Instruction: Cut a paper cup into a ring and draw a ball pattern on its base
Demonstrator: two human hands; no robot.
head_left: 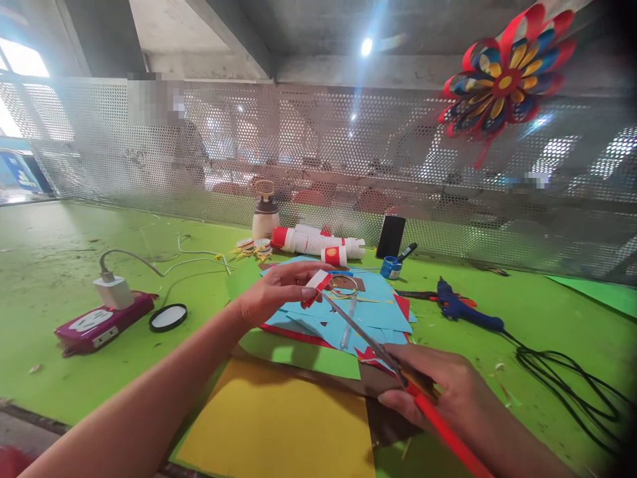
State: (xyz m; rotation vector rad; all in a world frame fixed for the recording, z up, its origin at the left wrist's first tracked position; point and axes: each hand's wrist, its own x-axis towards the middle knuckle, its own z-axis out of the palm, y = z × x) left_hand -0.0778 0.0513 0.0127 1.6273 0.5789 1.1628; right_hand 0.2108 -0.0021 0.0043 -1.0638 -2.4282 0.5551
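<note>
While left fingers (301, 293) hold paper (319, 279) and right fingers (398, 399) scissors (369, 340), cups (318, 243) lie beyond sheets (381, 316).

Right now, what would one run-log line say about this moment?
left grip: red-white piece | right grip: scissors, tips close to piece, contact unclear | glue gun: on table, right side

A green table (54, 259) bears a power strip (107, 324), coloured sheets (301, 358), a glue gun (465, 309).

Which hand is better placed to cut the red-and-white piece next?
Probably the right hand: it holds the scissors, which point toward the piece held in the left hand.
</note>
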